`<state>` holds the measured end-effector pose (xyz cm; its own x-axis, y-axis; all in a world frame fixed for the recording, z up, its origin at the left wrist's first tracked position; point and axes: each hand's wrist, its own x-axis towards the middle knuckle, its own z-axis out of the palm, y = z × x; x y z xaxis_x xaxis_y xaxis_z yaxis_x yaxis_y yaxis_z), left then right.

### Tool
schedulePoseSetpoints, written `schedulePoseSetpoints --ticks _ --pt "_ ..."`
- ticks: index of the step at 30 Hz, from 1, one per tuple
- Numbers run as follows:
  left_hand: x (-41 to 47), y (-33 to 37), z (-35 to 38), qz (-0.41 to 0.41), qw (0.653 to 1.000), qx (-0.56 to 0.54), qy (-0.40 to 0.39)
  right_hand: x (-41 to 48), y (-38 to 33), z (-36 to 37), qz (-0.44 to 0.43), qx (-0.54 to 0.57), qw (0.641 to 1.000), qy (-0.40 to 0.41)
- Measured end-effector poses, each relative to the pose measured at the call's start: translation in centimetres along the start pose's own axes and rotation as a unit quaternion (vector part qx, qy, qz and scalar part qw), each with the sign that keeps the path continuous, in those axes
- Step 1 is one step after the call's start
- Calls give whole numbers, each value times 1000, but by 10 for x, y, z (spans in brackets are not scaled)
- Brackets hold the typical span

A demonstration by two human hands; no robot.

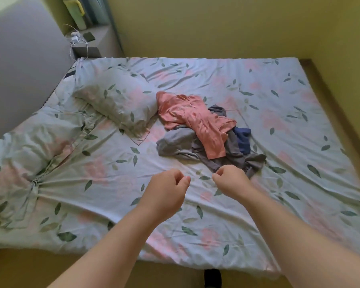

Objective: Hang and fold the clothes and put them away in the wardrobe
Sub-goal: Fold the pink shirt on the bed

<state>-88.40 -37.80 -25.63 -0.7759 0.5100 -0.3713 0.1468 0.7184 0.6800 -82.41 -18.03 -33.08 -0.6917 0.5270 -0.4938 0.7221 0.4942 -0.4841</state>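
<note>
- Your left hand (pixel 166 190) and right hand (pixel 230 179) hover over the bare sheet (pixel 104 196), both curled into loose fists and holding nothing.
- Just beyond them the pile (pixel 206 134) lies mid-bed, near the pillow (pixel 116 102): a pink top (pixel 193 117) over grey and blue pieces.
- Take the pink top first, by its shoulders, so the grey ones underneath don't drag along.
- No wardrobe or hangers are in view.
</note>
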Motion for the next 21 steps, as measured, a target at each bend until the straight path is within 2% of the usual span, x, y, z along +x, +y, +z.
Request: schedulePoseSetpoints --ticks 9,12,18,21 --pt "109 -42 66 -86 996 -2 -11 219 74 43 34 67 996 -39" --pt "129 -58 87 -102 995 -9 -5 270 91 59 50 90 993 -54" --pt "147 -82 115 -126 992 -16 -11 335 101 78 97 60 989 -98" --pt "146 -89 121 -142 990 -21 -12 347 99 82 121 59 990 -35"
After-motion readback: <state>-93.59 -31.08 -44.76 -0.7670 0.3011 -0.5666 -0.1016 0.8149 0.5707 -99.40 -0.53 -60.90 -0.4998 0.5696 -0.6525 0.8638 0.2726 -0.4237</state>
